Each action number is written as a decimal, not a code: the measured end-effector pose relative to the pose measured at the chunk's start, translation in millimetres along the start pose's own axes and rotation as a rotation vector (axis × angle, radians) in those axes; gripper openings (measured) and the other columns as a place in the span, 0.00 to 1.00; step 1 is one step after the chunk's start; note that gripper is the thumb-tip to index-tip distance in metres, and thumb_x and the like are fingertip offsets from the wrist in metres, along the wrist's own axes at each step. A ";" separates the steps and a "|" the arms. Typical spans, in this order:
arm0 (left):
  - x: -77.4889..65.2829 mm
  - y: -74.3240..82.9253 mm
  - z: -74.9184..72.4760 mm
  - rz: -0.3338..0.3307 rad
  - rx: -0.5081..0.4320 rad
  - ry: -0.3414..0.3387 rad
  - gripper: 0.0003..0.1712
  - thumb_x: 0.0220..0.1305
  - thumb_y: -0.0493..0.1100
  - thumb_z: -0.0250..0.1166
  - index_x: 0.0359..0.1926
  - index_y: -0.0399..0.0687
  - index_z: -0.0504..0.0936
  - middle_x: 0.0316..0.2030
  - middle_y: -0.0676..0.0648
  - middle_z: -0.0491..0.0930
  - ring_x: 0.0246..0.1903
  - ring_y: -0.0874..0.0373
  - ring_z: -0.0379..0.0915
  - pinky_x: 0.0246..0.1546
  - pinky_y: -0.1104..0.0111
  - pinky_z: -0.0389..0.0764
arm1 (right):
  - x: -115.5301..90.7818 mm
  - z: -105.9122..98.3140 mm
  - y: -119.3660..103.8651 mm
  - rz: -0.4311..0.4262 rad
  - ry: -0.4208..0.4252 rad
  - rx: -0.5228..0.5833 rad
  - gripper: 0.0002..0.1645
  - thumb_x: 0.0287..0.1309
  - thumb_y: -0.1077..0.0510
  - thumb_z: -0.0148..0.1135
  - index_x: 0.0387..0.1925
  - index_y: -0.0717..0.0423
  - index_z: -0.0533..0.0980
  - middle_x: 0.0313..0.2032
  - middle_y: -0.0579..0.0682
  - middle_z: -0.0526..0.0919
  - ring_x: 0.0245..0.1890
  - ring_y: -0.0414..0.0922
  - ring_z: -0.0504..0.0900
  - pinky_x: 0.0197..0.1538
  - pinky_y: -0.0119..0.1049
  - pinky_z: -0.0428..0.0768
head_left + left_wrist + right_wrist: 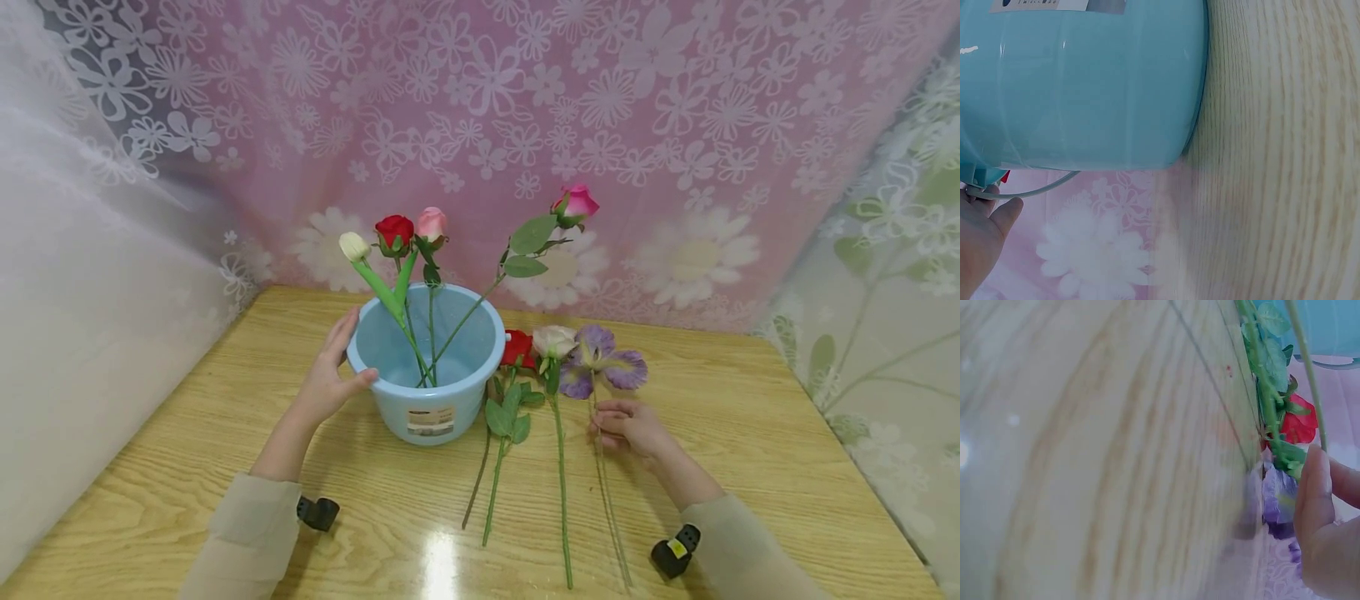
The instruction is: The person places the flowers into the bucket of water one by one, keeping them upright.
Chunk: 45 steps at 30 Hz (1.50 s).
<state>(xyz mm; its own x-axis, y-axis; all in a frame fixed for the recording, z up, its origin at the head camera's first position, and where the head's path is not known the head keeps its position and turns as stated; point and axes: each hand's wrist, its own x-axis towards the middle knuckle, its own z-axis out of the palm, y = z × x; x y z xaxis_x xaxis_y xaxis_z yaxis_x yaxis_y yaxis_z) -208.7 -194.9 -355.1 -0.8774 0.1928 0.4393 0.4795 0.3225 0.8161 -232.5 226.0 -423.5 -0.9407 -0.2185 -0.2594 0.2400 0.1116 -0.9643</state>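
A light blue plastic bucket [427, 408] stands on the table. My left hand [333, 367] grips its left rim, thumb over the near edge and fingers along the outer side. In the left wrist view the thumb and fingertips are beside the bucket's thin handle [1047, 187]. Inside lean a white tulip [354, 247], a red rose [394, 233], a light pink rose [432, 223] and a hot pink rose [577, 202]. My right hand [630, 429] pinches the thin stem of a purple iris [626, 369] just under its bloom, seen also in the right wrist view.
Between the bucket and my right hand lie a red rose [517, 348] with green leaves and a white rose [555, 340], stems pointing toward me. A brown stem [476, 483] lies beside them. Behind the wooden table [720, 467] hangs a pink flowered curtain [480, 108].
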 end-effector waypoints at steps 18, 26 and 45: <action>0.4 0.0 0.9 0.001 0.001 0.000 0.50 0.51 0.48 0.64 0.65 0.30 0.45 0.64 0.31 0.42 0.61 0.38 0.42 0.59 0.50 0.51 | -13.6 -7.4 -18.9 -0.059 0.038 0.114 0.26 0.58 0.68 0.50 0.55 0.76 0.54 0.31 0.45 0.78 0.34 0.40 0.80 0.33 0.27 0.78; -0.4 0.0 0.9 -0.003 0.004 0.000 0.49 0.50 0.45 0.63 0.65 0.31 0.45 0.64 0.32 0.42 0.61 0.38 0.42 0.59 0.50 0.50 | -23.4 -3.7 -34.9 -0.109 0.001 0.201 0.09 0.57 0.69 0.51 0.41 0.60 0.66 0.31 0.45 0.79 0.34 0.40 0.80 0.35 0.29 0.79; 1.4 -22.8 -1.1 0.003 0.013 0.001 0.50 0.50 0.47 0.64 0.67 0.40 0.45 0.65 0.37 0.42 0.62 0.41 0.43 0.59 0.51 0.52 | -36.2 13.9 -73.8 -0.231 -0.091 0.314 0.09 0.56 0.70 0.51 0.36 0.56 0.73 0.31 0.48 0.80 0.34 0.42 0.80 0.37 0.32 0.79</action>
<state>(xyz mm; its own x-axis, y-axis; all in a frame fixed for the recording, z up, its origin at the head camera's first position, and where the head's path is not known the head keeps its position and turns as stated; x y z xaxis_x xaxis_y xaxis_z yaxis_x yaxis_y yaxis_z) -220.8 -203.0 -372.6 -0.8761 0.1932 0.4417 0.4820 0.3339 0.8100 -212.8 212.2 -343.6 -0.9569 -0.2895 -0.0240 0.0994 -0.2489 -0.9634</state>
